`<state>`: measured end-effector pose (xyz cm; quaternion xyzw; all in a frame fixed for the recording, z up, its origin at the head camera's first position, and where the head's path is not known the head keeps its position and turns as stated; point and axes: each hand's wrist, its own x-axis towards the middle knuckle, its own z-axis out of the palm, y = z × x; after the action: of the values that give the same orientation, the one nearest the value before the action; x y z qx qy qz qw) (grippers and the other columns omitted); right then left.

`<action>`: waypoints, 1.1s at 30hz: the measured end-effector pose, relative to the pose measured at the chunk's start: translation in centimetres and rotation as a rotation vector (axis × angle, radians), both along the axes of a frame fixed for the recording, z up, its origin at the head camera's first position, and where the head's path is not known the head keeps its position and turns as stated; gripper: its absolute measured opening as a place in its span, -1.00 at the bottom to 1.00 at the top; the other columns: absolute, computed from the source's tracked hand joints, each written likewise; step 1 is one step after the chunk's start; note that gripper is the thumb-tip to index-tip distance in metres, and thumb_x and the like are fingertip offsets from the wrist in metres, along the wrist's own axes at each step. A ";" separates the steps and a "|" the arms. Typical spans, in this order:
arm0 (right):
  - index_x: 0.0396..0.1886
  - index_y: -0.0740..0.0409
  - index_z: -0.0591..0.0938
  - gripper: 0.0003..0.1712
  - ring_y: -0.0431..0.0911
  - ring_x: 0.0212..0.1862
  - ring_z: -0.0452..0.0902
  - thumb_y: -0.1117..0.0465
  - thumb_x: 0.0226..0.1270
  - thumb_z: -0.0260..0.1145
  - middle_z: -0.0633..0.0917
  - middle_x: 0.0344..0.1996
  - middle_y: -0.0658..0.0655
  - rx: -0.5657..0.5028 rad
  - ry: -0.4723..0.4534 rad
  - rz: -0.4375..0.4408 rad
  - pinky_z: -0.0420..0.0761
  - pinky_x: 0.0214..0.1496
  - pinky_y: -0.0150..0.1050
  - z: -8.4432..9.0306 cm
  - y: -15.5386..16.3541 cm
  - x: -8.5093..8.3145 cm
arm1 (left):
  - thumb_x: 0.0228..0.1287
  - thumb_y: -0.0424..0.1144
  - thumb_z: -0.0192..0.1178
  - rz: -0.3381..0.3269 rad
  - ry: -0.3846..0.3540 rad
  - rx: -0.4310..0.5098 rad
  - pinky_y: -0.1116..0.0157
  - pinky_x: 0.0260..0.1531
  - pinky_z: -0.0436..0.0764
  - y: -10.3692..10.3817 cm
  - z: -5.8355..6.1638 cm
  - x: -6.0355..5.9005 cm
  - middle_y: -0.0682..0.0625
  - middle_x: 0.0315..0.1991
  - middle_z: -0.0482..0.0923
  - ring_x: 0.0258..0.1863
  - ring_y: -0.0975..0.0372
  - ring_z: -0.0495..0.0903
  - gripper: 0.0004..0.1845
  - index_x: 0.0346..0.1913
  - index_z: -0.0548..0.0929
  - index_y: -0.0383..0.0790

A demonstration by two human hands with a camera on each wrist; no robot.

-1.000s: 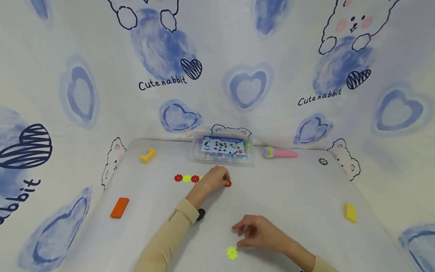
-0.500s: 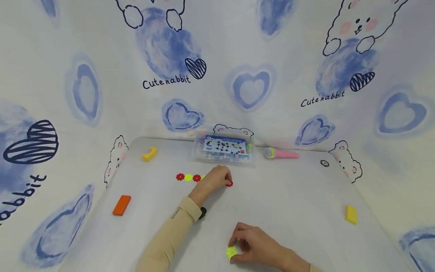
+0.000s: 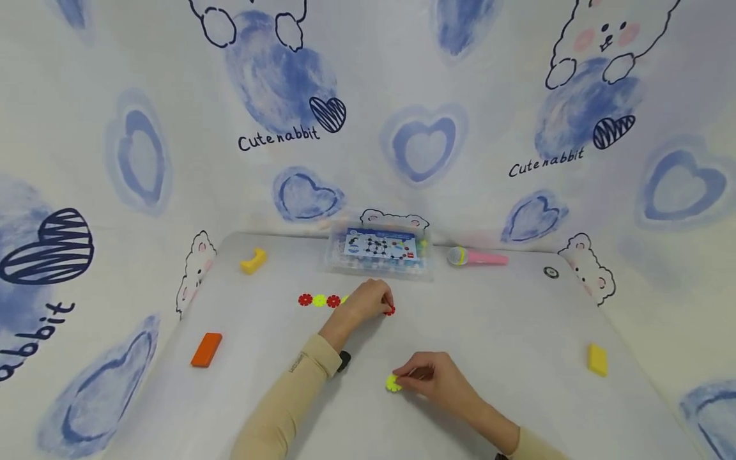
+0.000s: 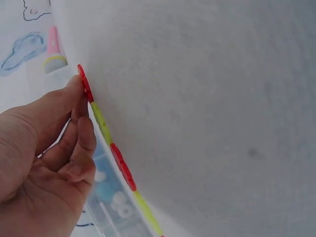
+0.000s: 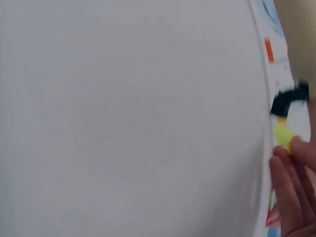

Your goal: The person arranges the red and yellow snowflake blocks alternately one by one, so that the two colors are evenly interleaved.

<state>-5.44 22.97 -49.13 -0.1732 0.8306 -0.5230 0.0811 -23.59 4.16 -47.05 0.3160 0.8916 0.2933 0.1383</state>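
A row of red and yellow-green notched plastic discs runs across the table, with a red disc (image 3: 305,299) at its left end. My left hand (image 3: 365,302) pinches the red disc (image 3: 390,310) at the right end between thumb and finger, hiding part of the row in the head view. The left wrist view shows the row edge-on, red disc (image 4: 85,83) and yellow-green disc (image 4: 101,122) joined one after another. My right hand (image 3: 445,380) pinches a loose yellow-green disc (image 3: 393,383), nearer the front and apart from the row. The right wrist view is blurred.
Behind the row stands a clear plastic box (image 3: 379,252) with a printed label. A pink toy microphone (image 3: 480,257) lies right of it. Around the table are a curved yellow piece (image 3: 253,260), an orange block (image 3: 206,349), a yellow block (image 3: 597,360) and a small dark ring (image 3: 551,273).
My right hand has reached the loose yellow-green disc, pinched it and carried it forward toward the row. The left hand stays at the row's right end.
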 end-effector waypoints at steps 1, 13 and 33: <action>-0.07 0.08 0.89 -0.86 -0.22 -0.21 0.83 0.26 0.41 0.56 0.89 -0.17 0.08 -0.035 -0.007 -0.012 0.83 -0.15 -0.26 -0.2 0.3 -0.7 | 0.45 -0.37 0.44 0.002 0.000 -0.005 0.25 -0.12 0.72 0.0 0.0 0.0 0.03 -0.30 0.79 -0.34 0.27 0.65 -0.96 -0.21 0.86 -0.21; 0.03 0.50 0.80 -0.76 -0.11 -0.15 0.87 0.43 0.45 0.47 0.82 -0.01 0.48 -0.156 -0.085 -0.259 0.84 -0.09 -0.27 -0.1 2.9 -7.8 | 0.40 -0.41 0.46 -0.005 -0.031 -0.003 0.27 -0.11 0.75 0.0 -0.6 0.9 0.02 -0.32 0.82 -0.33 0.26 0.70 -0.95 -0.22 0.87 -0.22; -0.03 0.35 0.86 -0.81 -0.14 -0.26 0.83 0.37 0.42 0.52 0.88 -0.11 0.32 -0.010 -0.086 -0.344 0.79 -0.19 -0.37 -0.6 2.3 -12.1 | 0.40 -0.43 0.45 0.018 0.006 0.024 0.23 -0.06 0.77 -0.1 0.2 0.5 -0.01 -0.27 0.82 -0.29 0.22 0.70 -0.95 -0.23 0.85 -0.25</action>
<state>-17.54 25.23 -49.73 -0.0064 0.8411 -0.5402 0.0252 -23.12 4.06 -46.88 0.3104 0.8912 0.3045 0.1291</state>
